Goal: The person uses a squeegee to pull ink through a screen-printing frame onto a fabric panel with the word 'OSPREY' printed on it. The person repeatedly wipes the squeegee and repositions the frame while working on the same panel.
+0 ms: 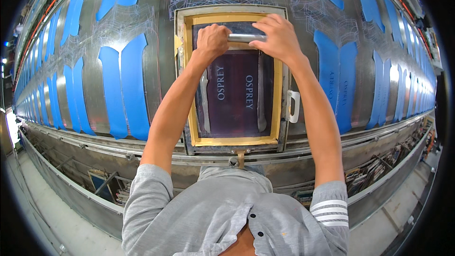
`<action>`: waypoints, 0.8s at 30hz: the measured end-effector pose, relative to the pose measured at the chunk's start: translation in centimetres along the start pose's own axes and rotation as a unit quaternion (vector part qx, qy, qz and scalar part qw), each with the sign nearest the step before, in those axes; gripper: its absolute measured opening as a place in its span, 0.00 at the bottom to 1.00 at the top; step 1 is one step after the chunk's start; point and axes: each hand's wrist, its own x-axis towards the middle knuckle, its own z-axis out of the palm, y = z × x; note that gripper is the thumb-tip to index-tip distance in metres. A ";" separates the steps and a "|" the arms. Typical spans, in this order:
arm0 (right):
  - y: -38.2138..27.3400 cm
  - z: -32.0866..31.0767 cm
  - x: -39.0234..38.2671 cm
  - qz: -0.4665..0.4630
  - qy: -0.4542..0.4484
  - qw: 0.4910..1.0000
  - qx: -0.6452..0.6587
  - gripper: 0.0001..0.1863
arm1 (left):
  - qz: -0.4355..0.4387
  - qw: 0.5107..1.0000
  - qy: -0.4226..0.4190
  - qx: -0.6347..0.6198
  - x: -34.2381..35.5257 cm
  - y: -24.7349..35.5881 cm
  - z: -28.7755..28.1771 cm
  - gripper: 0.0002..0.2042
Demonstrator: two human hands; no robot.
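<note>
Dark table (161,80) surface, traced over with fine pale and coloured lines, runs out to both sides of the framed screen (232,121); blue cut panels (135,85) lie on it in pairs to the left, to the right and beyond the screen, and those just right of it carry dark lettering; a metal rail (116,150) passes along the screen's near side.

Across the far part of the screen, inside its yellow tape border (232,141), is a silvery bar (237,39); the left hand (212,41) has its fingers clenched round the bar's left end; the right hand (280,38) is loosely spread at the other end, fingers stretched beyond the bar and thumb apart on its near side; whether they press on it I cannot tell.

Nearer on the screen, two columns of pale lettering (220,83) stand between two greyish streaks (261,95); a white handle (294,106) sits at the screen's right edge; a grey shirt (213,208) shows below its near edge.
</note>
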 end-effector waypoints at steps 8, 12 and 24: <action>-4.6 6.7 -8.7 -0.028 0.001 0.999 0.045 0.15 | 0.026 0.992 0.118 -0.037 -11.9 1.3 4.8 0.20; -10.3 6.0 -19.6 0.016 -0.078 0.996 0.036 0.13 | 0.006 0.996 0.042 -0.082 -23.3 5.1 6.7 0.23; -1.2 5.2 -2.0 -0.012 -0.086 0.995 -0.053 0.06 | -0.009 1.000 -0.003 0.006 -4.2 0.2 -0.2 0.21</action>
